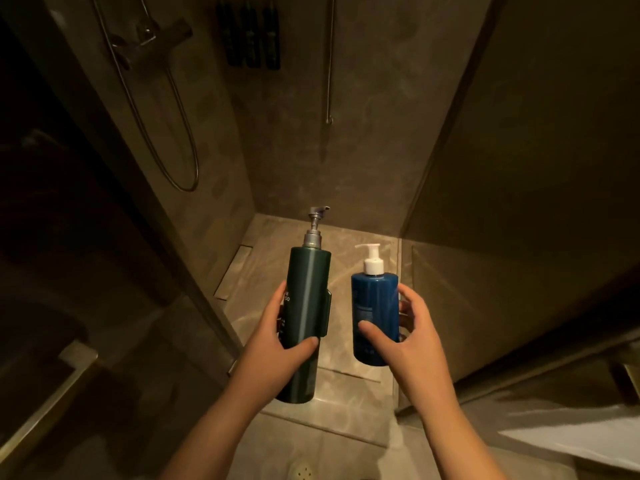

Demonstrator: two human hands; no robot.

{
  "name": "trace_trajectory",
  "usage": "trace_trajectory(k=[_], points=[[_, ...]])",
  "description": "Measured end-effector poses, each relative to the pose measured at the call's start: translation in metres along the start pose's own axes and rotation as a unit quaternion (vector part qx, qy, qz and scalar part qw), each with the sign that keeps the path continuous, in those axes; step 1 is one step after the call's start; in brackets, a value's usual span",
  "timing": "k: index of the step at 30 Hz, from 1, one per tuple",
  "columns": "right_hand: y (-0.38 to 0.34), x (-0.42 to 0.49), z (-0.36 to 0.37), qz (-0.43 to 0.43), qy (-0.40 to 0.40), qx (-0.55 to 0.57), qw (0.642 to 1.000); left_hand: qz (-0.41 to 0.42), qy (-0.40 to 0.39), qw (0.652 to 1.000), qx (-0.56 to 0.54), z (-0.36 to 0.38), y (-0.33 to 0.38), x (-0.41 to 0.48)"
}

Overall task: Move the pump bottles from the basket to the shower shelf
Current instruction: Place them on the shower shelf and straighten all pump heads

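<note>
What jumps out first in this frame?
Two bottles held up mid-frame over the lit shower floor: a tall dark green pump bottle gripped by the left hand, and beside it a shorter blue pump bottle with a white pump, held by the right hand. High on the back wall hangs a row of three dark bottles.

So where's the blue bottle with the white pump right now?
In the head view, the blue bottle sits just right of centre, gripped by the right hand, beside the taller dark green bottle in the left hand, over the shower floor.
</note>
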State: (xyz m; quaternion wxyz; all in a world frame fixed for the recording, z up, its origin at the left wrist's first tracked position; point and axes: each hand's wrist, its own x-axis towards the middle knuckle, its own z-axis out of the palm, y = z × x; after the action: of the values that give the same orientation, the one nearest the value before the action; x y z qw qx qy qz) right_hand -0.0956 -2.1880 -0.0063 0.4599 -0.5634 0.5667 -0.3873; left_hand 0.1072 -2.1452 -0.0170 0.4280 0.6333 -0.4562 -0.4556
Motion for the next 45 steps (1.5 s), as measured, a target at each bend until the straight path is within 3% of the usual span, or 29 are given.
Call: trace_trajectory(k=[7, 20, 28, 39, 45], points=[[0.000, 0.089, 0.002, 0.022, -0.005, 0.001, 1.000, -0.009, -0.003, 1.000, 0.016, 0.002, 0.019, 0.087], [-0.075, 0.335, 0.044, -0.062, -0.100, 0.044, 0.992, -0.009, 0.122, 0.992, 0.016, -0.020, 0.078, 0.250], [-0.110, 0.410, 0.109, -0.098, -0.154, 0.017, 0.983, 0.006, 0.178, 0.984, 0.003, -0.079, 0.093, 0.330], [-0.156, 0.501, 0.182, -0.145, -0.171, 0.004, 0.974, 0.032, 0.238, 0.971, -0.001, -0.153, 0.106, 0.425], [-0.169, 0.551, 0.223, -0.173, -0.239, 0.014, 0.955, 0.024, 0.308, 0.951, 0.008, -0.181, 0.116, 0.456]])
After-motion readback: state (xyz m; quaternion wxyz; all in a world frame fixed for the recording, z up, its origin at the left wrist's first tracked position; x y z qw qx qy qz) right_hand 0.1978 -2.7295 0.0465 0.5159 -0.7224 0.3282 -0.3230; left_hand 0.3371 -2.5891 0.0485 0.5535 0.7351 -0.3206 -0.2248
